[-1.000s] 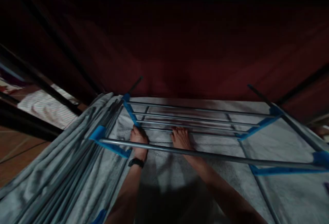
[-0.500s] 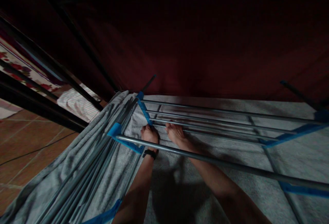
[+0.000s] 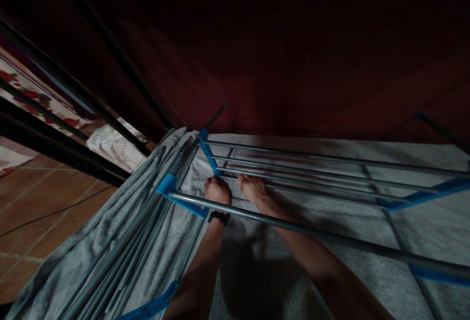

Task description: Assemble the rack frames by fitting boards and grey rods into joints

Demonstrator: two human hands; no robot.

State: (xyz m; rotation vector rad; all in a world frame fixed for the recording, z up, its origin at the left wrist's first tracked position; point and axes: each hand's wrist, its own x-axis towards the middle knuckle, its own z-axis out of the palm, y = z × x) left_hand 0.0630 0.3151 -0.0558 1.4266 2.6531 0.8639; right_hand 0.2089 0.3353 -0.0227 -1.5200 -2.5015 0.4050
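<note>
A rack of grey metal tubes (image 3: 330,157) joined by blue plastic connectors (image 3: 210,156) rests on a grey blanket. My left hand (image 3: 217,191), with a black band at the wrist, is closed round the lower end of the left blue connector, where a tube meets it. Just to its right, my right hand (image 3: 251,187) is wrapped on the lowest rear tube (image 3: 312,192). Both forearms pass under the long front tube (image 3: 293,229). The fingertips are partly hidden.
Several loose grey tubes (image 3: 128,246) lie in a bundle on the blanket (image 3: 73,256) at left. Black frame bars (image 3: 110,126) stand beside a tiled floor (image 3: 47,197) and a striped cloth (image 3: 113,146). A dark red curtain (image 3: 275,65) hangs behind the rack.
The whole view has shifted slightly, so rack and hands appear a little farther right. Both hands keep their places on the rack.
</note>
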